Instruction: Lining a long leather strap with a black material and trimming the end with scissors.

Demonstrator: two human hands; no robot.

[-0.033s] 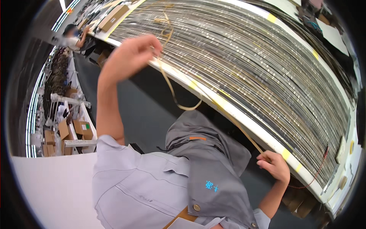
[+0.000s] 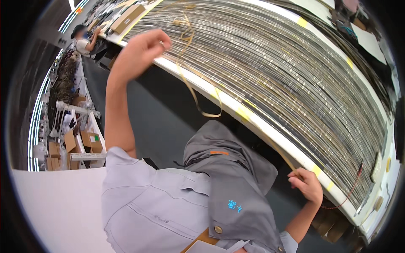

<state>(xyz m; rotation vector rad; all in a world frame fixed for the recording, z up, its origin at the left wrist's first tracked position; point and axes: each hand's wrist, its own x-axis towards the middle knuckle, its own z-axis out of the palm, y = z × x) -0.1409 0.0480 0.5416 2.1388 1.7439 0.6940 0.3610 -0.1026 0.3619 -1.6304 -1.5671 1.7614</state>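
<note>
My left hand (image 2: 149,48) is raised over the near white edge (image 2: 198,86) of a long table, fingers curled; whatever they may pinch is too small to make out. A thin tan strip (image 2: 192,95) hangs in a loose loop to the right of that hand, over the edge, with curls lying on the densely packed parallel grey and tan strips (image 2: 274,71) covering the table. My right hand (image 2: 308,185), lower right, grips a taut length of the tan strip beside the edge.
A co-worker (image 2: 84,42) is at the table's far left end, near a cardboard box (image 2: 128,18). Shelving with open cartons (image 2: 90,142) stands at left, above a white surface (image 2: 55,202). A thin red cord (image 2: 350,194) hangs at the right end. My grey apron lies below.
My left hand has moved up and leftward, away from the hanging loop, which has shifted slightly. My right hand has moved slightly right, still on the strip.
</note>
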